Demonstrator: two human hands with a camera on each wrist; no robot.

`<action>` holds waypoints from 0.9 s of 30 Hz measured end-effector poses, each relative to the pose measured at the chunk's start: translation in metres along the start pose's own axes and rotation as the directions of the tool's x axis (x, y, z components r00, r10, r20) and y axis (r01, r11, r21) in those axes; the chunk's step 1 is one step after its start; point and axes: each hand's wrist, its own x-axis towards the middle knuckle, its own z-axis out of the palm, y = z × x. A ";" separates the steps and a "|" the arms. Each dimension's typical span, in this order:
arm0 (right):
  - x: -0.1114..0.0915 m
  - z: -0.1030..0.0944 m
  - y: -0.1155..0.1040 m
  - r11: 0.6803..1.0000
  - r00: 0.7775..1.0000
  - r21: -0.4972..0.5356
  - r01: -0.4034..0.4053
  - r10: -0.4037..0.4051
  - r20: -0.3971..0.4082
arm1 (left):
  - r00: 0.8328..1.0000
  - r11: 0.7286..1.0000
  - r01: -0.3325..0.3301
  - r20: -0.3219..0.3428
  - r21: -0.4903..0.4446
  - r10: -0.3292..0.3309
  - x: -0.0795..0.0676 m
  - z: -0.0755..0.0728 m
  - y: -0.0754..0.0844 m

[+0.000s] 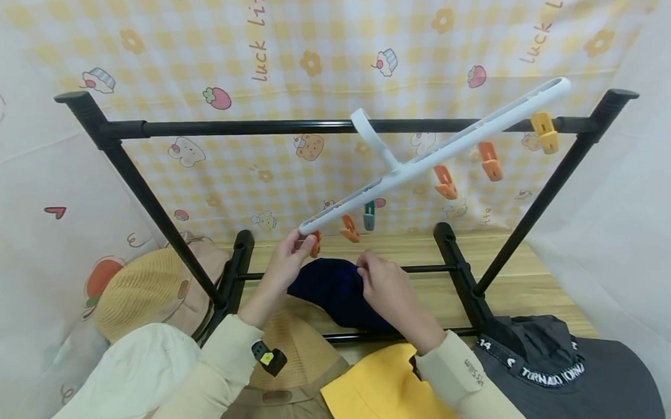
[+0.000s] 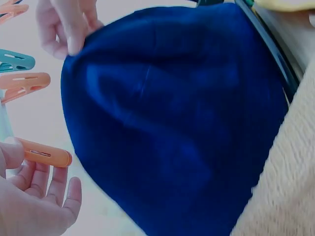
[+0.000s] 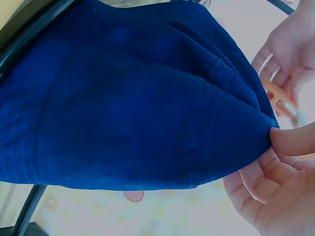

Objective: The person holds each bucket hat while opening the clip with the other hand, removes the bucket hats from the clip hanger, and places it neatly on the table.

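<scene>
My right hand (image 1: pixel 388 288) pinches the edge of a navy blue hat (image 1: pixel 334 291) between thumb and fingers. The hat hangs from that hand below the hanger's left end, and its fabric fills most of both wrist views. At the low left end of a white clip hanger (image 1: pixel 423 160), my left hand (image 1: pixel 284 263) holds an orange clothes clip (image 2: pixel 49 155) between thumb and fingers. A small gap separates this clip from the hat in the left wrist view. The hanger tilts, its hook (image 1: pixel 374 136) over the black rail (image 1: pixel 242 127). More orange, teal and yellow clips (image 1: pixel 544 133) hang along it.
A black rack frame (image 1: pixel 155 205) stands on a wooden surface (image 1: pixel 512 270) before a patterned cloth. Around its base lie a straw hat (image 1: pixel 139 290), a white hat (image 1: pixel 123 375), a tan hat (image 1: pixel 288 349), a yellow hat (image 1: pixel 388 394) and a dark grey cap (image 1: pixel 607 379).
</scene>
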 end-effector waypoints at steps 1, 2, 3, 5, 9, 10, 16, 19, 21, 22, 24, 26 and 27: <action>0.000 -0.001 0.001 1.000 1.000 0.001 -0.001 0.001 -0.002 | 1.000 1.000 0.004 0.000 0.002 -0.004 0.000 -0.003 -0.001; -0.001 -0.003 0.001 1.000 1.000 0.004 0.000 0.000 -0.005 | 1.000 1.000 0.011 -0.002 0.002 -0.011 0.000 -0.006 -0.002; -0.001 -0.004 0.002 1.000 1.000 0.006 0.004 -0.004 -0.013 | 1.000 1.000 0.017 -0.002 0.007 -0.017 -0.001 -0.009 -0.003; -0.003 -0.010 0.003 1.000 0.999 0.004 0.017 -0.017 -0.039 | 1.000 1.000 0.023 0.000 0.005 -0.023 -0.001 -0.014 -0.005; -0.007 -0.034 0.006 0.999 0.993 0.008 0.044 -0.043 -0.111 | 0.999 0.999 0.037 -0.003 -0.022 -0.037 0.000 -0.022 -0.008; -0.009 -0.043 0.007 0.999 0.990 0.009 0.052 -0.050 -0.133 | 0.999 0.999 0.037 -0.003 -0.038 -0.037 0.001 -0.023 -0.009; -0.031 -0.108 0.020 0.995 0.948 0.022 0.100 -0.089 -0.305 | 0.998 0.996 0.041 -0.051 -0.080 -0.046 0.000 -0.032 -0.010; -0.048 -0.141 0.032 0.998 0.935 0.018 0.053 -0.043 -0.352 | 0.996 0.992 0.053 -0.070 -0.116 -0.062 -0.001 -0.035 -0.008; -0.062 -0.160 0.043 1.000 0.931 0.004 -0.017 0.018 -0.364 | 0.994 0.987 0.065 -0.076 -0.149 -0.077 -0.001 -0.035 -0.007; -0.070 -0.169 0.049 0.998 0.928 -0.014 -0.055 0.046 -0.369 | 0.993 0.985 0.071 -0.080 -0.159 -0.085 -0.002 -0.036 -0.007; -0.083 -0.184 0.063 0.995 0.914 -0.030 -0.097 0.077 -0.398 | 0.992 0.981 0.080 -0.085 -0.178 -0.096 -0.001 -0.038 -0.006; -0.093 -0.194 0.084 0.997 0.889 -0.019 -0.080 0.063 -0.453 | 0.991 0.980 0.082 -0.090 -0.184 -0.100 -0.001 -0.042 -0.004; -0.096 -0.198 0.093 0.998 0.877 -0.010 -0.067 0.053 -0.478 | 0.991 0.978 0.076 -0.094 -0.193 -0.095 -0.001 -0.044 -0.004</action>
